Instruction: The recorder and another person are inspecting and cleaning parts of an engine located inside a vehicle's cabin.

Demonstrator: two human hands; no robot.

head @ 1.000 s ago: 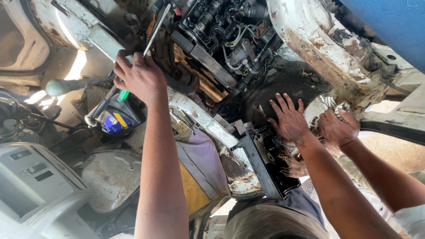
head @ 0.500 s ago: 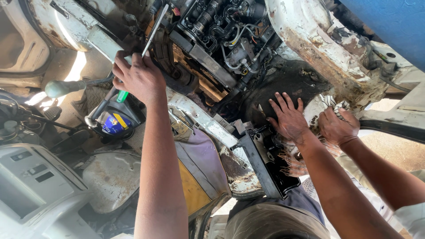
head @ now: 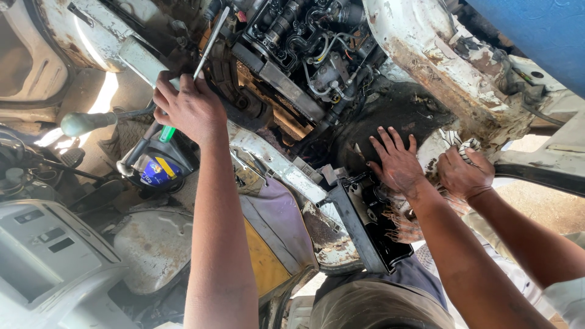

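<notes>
Rusty white metal panels (head: 439,67) surround the open engine (head: 304,49), whose hoses and dark parts fill the top middle of the bay. A black cover (head: 368,222) lies near the bay's lower edge, just beside the right hand (head: 399,161), which rests open and flat on the greasy black surface. Another hand (head: 466,173) presses a rag beside it. A dark can with a blue and yellow label (head: 152,167) stands at the left. The left hand (head: 189,109) grips a green-handled screwdriver (head: 204,52), its long steel shaft pointing up to the engine.
</notes>
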